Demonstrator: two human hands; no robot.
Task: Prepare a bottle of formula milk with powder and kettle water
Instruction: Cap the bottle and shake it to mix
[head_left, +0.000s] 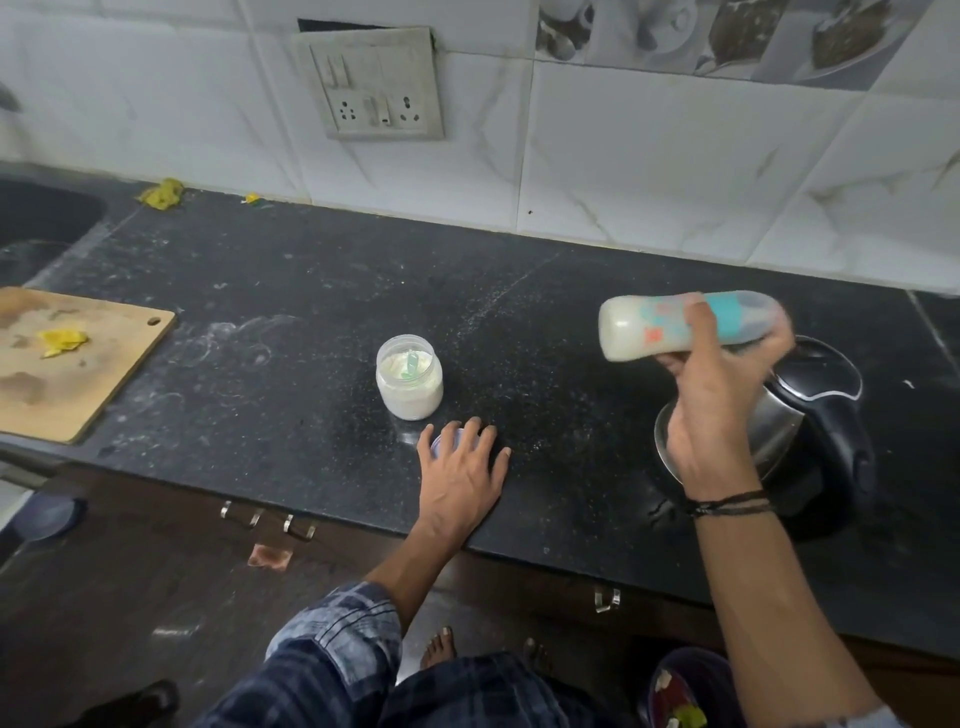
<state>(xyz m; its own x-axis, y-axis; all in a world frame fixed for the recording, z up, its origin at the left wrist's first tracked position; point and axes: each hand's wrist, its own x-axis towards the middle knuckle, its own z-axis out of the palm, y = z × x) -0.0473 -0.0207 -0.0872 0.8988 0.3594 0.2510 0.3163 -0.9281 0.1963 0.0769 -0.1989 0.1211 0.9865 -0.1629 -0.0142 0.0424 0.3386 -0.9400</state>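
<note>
Formula bottle is what this whole dark tabletop is laid out for, and it is up off the surface, held on its side directly above the kettle. That kettle, steel with a black handle and its lid down, stands at the near edge, I'd guess set aside because the water is already in. The bottle looks capped, milky white inside and blurred at one end. The right grip is wrapped tight round its middle, and with it turned sideways like that, my reading is that it is being shaken to mix. Well to the left of the kettle the powder jar stands open and upright, probably in case more powder is wanted. Also left of the kettle, a little closer to it than the jar, the left grip lies flat with fingers spread, clasping nothing, resting on the jar's lid, perhaps to steady the body. Smallest, a green scoop sits in the powder.
</note>
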